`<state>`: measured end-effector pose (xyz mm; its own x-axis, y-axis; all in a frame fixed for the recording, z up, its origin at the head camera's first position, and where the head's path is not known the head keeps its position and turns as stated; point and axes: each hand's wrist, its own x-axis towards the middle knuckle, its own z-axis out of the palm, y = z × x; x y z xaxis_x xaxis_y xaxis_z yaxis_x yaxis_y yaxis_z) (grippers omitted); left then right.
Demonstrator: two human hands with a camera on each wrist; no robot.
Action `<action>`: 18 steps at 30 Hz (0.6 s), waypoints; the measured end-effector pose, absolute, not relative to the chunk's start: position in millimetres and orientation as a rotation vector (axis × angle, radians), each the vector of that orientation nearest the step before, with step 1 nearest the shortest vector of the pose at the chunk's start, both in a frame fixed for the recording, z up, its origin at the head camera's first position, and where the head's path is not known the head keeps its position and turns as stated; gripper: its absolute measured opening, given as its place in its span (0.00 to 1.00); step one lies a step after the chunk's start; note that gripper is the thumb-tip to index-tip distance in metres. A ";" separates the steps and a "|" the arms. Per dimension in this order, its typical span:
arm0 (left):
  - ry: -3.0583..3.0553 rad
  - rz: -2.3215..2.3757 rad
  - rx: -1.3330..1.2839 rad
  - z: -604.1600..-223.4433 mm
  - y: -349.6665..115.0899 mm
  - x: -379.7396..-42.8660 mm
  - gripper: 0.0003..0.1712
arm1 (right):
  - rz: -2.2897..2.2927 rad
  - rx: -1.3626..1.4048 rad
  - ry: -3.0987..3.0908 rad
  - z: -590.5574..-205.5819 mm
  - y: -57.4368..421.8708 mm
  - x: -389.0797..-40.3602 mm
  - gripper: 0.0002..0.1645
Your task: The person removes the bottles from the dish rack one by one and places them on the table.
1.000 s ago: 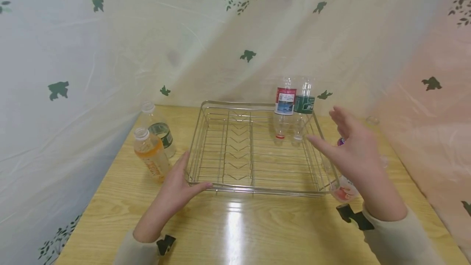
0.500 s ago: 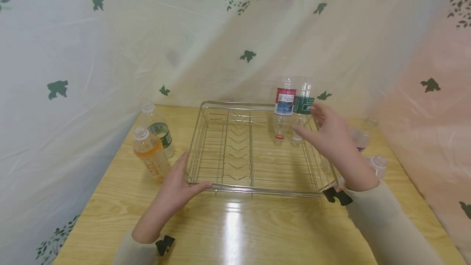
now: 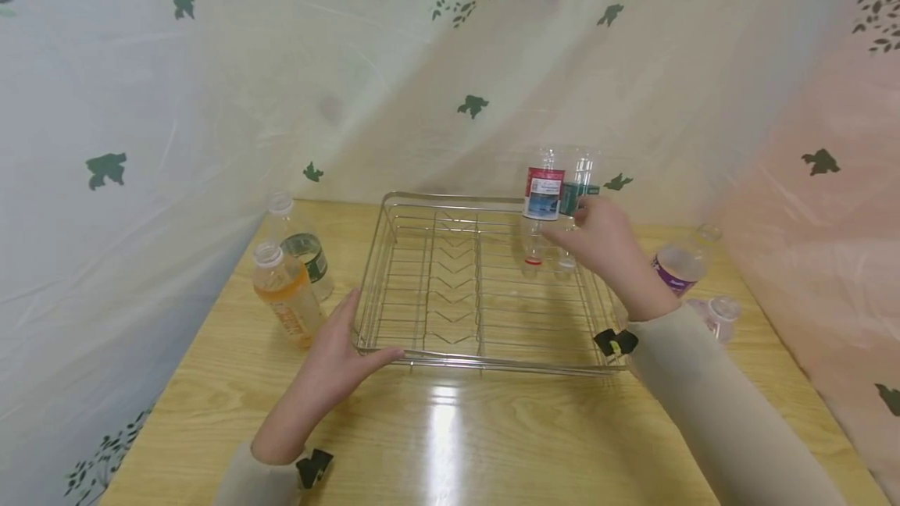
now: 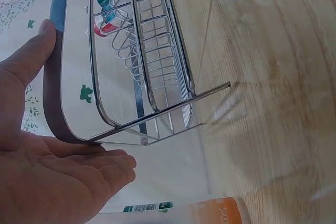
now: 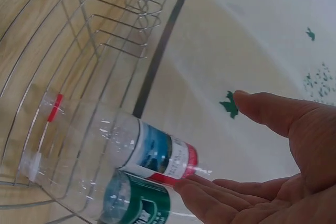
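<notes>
A metal wire dish rack (image 3: 492, 365) stands on the wooden table. My left hand (image 3: 330, 361) rests at its near left corner; in the left wrist view the thumb touches the rim and straight fingers lie beside the corner. Two clear plastic bottles stand upside down in the rack's back right corner, one with a red and blue label (image 3: 544, 194), the other with a green label (image 5: 149, 203). My right hand (image 3: 605, 252) reaches over the rack's right side, thumb spread from fairly straight fingers, fingertips right by these bottles. It partly hides the green-labelled one in the head view.
Left of the rack stand an orange-labelled bottle (image 3: 284, 295) and a green-labelled bottle (image 3: 308, 256). To the right, a purple-labelled bottle (image 3: 675, 276) and a pinkish bottle (image 3: 720, 318) sit partly behind my sleeve. A leaf-patterned sheet (image 3: 408, 115) hangs behind the table.
My right hand has moved left from outside the rack to the upside-down bottles, uncovering the purple-labelled bottle. My left hand stays at the rack's corner.
</notes>
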<state>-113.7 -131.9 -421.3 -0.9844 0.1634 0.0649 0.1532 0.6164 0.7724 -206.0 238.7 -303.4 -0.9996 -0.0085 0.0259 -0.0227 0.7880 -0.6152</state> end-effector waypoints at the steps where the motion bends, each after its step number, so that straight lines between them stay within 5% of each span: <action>1: 2.814 1.339 0.271 -421.0 -132.1 -113.4 0.73 | 1.008 0.026 -2.956 -305.4 238.2 -209.8 0.47; 8: 2.815 1.319 0.258 -420.8 -132.8 -112.8 0.74 | 1.039 -0.076 -2.957 -323.4 235.9 -234.8 0.31; 18: 2.818 1.337 0.275 -423.3 -132.5 -113.8 0.73 | 1.071 -0.156 -2.953 -347.3 235.3 -257.5 0.28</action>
<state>-113.8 -132.5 -423.3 -0.9845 0.1626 0.0656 0.1536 0.6201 0.7693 -257.5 235.3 -347.3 -0.9951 0.0921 -0.0369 0.0944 0.7633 -0.6391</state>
